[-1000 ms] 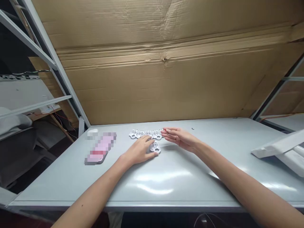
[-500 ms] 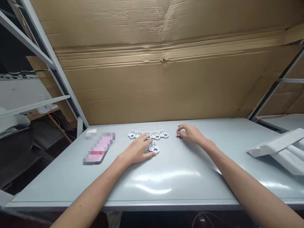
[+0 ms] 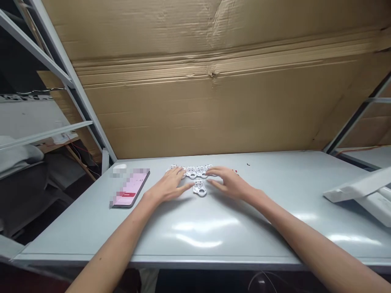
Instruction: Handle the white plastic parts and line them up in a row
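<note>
Several small white plates with round holes stand side by side in a row on the grey table. One more white holed plate lies just in front of that row. My left hand is open, its fingers spread over the row's left end, its thumb close to the left edge of the single plate. My right hand is open too, fingers reaching over the row's right end and thumb near the single plate's right side. A small red piece peeks out behind my right hand.
A phone with a pink screen lies at the left, a white object behind it. White foam-like blocks rest at the right. A tiny dark bit sits toward the back, before a cardboard wall.
My right hand has moved left from the small red piece to the white plates. My left hand has drawn back a little left, uncovering more of the single plate.
</note>
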The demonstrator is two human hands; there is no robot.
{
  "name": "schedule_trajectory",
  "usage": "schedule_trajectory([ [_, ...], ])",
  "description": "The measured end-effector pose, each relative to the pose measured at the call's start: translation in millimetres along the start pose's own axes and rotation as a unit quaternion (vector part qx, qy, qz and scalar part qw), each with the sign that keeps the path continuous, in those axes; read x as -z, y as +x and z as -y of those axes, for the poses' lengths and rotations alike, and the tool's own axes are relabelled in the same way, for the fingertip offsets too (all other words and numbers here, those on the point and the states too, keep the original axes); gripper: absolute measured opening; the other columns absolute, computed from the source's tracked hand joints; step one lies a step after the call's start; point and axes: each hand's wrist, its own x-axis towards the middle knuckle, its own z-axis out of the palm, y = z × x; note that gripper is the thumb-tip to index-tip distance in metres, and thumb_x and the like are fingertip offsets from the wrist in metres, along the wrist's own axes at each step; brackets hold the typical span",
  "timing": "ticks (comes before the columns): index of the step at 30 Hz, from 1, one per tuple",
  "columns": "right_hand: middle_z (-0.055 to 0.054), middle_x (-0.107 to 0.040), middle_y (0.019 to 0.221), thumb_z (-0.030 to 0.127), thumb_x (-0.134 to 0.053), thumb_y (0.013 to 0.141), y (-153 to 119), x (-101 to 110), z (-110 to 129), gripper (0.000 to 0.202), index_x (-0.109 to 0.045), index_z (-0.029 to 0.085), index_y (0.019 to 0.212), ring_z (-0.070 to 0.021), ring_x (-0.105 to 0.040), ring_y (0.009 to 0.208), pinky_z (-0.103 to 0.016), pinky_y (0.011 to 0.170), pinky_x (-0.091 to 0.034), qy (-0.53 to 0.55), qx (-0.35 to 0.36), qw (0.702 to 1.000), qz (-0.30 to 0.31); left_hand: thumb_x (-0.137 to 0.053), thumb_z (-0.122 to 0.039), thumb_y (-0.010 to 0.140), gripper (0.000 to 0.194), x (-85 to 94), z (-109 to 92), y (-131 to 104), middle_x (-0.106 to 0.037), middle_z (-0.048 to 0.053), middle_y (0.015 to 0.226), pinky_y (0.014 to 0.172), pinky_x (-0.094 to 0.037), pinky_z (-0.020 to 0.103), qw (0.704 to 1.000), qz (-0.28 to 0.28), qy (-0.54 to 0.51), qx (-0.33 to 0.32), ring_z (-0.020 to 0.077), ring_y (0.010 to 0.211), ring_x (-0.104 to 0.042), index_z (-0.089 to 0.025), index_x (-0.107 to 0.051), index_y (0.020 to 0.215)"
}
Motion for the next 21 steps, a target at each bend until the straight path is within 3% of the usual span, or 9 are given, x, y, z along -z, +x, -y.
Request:
schedule_trajectory([
  [2, -0.012, -0.065, 0.124, 0.035, -0.051, 0.096, -1, -14, 13, 0.032, -0.062, 0.02, 0.122, -0.0262, -0.06, 0.114, -0.041, 0.096, -0.049, -0.005, 0.065, 0.997, 0.035, -0.021, -0.063, 0.099, 0.065, -0.9, 0, 1, -0.043, 0.011, 0.15, 0.117, -0.024, 0.04, 1.0, -0.003, -0.012, 0.025, 0.0274, 0.143, -0.031, -0.018, -0.049, 0.137],
  [6, -0.014, -0.064, 0.124, 0.033, -0.057, 0.092, -2, -31, 20, 0.028, -0.064, 0.019, 0.115, -0.0266, -0.062, 0.109, -0.043, 0.093, -0.05, -0.016, 0.08, 0.995, 0.057, -0.016, -0.059, 0.101, 0.064, -4.9, -1, 2, -0.047, 0.012, 0.147, 0.116, -0.025, 0.04, 0.999, -0.016, -0.015, 0.036, 0.0268, 0.143, -0.032, -0.017, -0.05, 0.134],
  [10, -0.011, -0.065, 0.116, 0.028, -0.061, 0.087, -1, -27, 15, 0.021, -0.065, 0.021, 0.106, -0.0244, -0.062, 0.106, -0.04, 0.091, -0.051, 0.031, 0.069, 0.996, 0.042, -0.018, -0.058, 0.101, 0.062, -6.7, -3, 3, -0.043, 0.012, 0.15, 0.117, -0.024, 0.042, 0.999, -0.008, -0.004, 0.043, 0.0276, 0.143, -0.03, -0.017, -0.046, 0.138],
  [12, -0.01, -0.064, 0.119, 0.027, -0.061, 0.085, 1, -18, 7, 0.021, -0.065, 0.022, 0.105, -0.0249, -0.06, 0.11, -0.04, 0.093, -0.049, 0.05, 0.063, 0.997, 0.004, -0.018, -0.058, 0.101, 0.063, -6.3, -5, 2, -0.04, 0.013, 0.151, 0.118, -0.022, 0.043, 0.999, -0.007, 0.002, 0.039, 0.0279, 0.144, -0.028, -0.016, -0.045, 0.139],
  [14, -0.011, -0.063, 0.124, 0.027, -0.059, 0.085, 4, -8, -5, 0.02, -0.064, 0.022, 0.103, -0.0273, -0.058, 0.116, -0.043, 0.096, -0.047, 0.049, 0.032, 0.995, -0.079, -0.017, -0.057, 0.101, 0.062, -5.8, -7, 2, -0.042, 0.013, 0.15, 0.117, -0.024, 0.043, 0.999, -0.009, 0.008, 0.038, 0.0283, 0.144, -0.029, -0.017, -0.046, 0.138],
  [17, -0.012, -0.066, 0.115, 0.026, -0.054, 0.084, 8, 4, -30, 0.019, -0.062, 0.02, 0.1, -0.0277, -0.061, 0.107, -0.042, 0.091, -0.048, 0.022, -0.044, 0.982, -0.183, -0.018, -0.056, 0.101, 0.061, -5.7, -9, 1, -0.042, 0.013, 0.149, 0.116, -0.025, 0.045, 0.999, -0.002, 0.013, 0.051, 0.0295, 0.143, -0.03, -0.018, -0.047, 0.138],
  [21, -0.01, -0.067, 0.107, 0.022, -0.049, 0.082, 7, 3, -61, 0.025, -0.062, 0.021, 0.103, -0.0274, -0.062, 0.1, -0.041, 0.087, -0.048, -0.027, -0.116, 0.982, -0.146, -0.019, -0.06, 0.099, 0.063, -6.7, -9, 1, -0.036, 0.012, 0.154, 0.117, -0.021, 0.048, 0.997, 0.022, 0.016, 0.066, 0.0303, 0.146, -0.023, -0.019, -0.044, 0.141],
])
